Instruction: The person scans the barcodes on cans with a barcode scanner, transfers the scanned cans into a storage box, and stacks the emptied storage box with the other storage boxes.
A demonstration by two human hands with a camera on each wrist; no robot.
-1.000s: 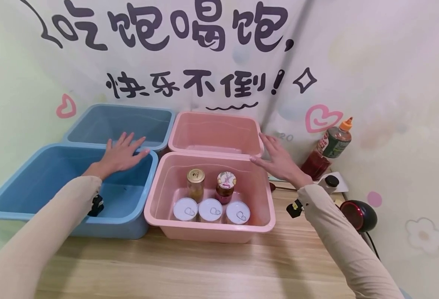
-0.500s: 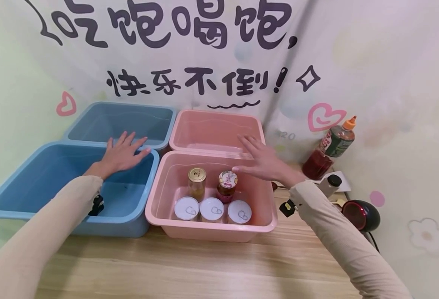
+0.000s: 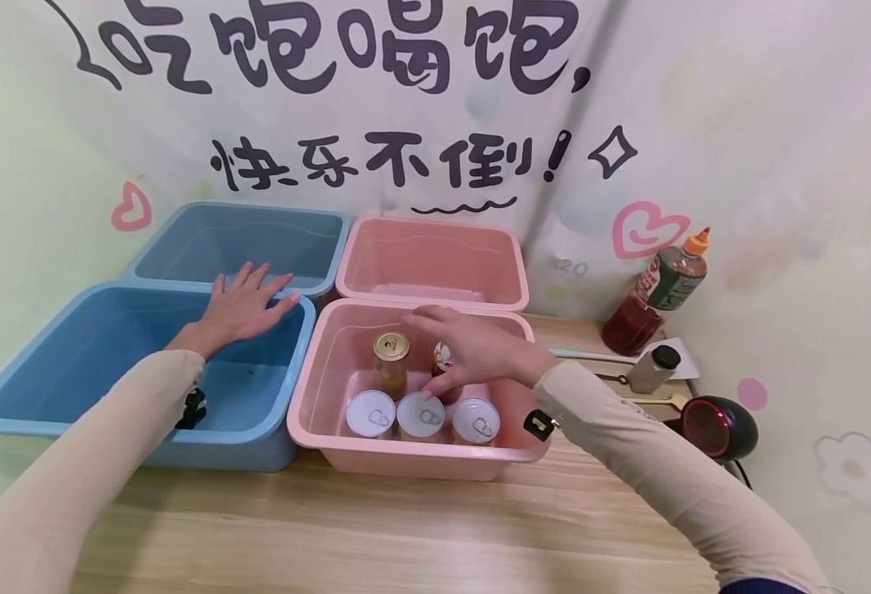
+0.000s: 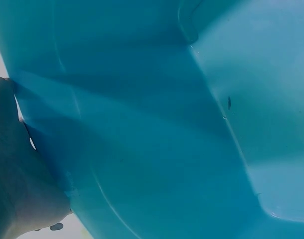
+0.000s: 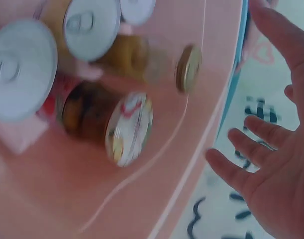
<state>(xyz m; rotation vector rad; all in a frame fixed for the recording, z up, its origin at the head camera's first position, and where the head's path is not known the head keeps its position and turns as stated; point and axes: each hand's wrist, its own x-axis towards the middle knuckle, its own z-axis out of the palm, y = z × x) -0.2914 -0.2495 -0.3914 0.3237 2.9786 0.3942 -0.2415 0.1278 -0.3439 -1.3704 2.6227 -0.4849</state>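
My left hand point(image 3: 241, 309), fingers spread, rests at the far rim of the front blue bin point(image 3: 246, 455). In the left wrist view, part of that hand point(image 4: 25, 184) shows beside the bin's inner wall. My right hand point(image 3: 476, 342) is over the front pink bin point(image 3: 421, 466), fingers extended and holding nothing. Below it stands a glass jar point(image 3: 442, 356) with a patterned lid, partly hidden by the hand. To its left is a clear can with a gold top point(image 3: 391, 348). Three pull-tab cans with white tops, the middle can point(image 3: 421, 415) among them, line the near side.
Behind stand a second blue bin point(image 3: 238, 243) and a second pink bin point(image 3: 431, 260). On the right are a red sauce bottle point(image 3: 628, 322), a black-capped shaker point(image 3: 653, 369), long-handled utensils and a round black device point(image 3: 719, 427). A printed wall hanging closes the back.
My right hand has moved left from the pink bin's right rim to above the jar and cans. My left hand stays where it was.
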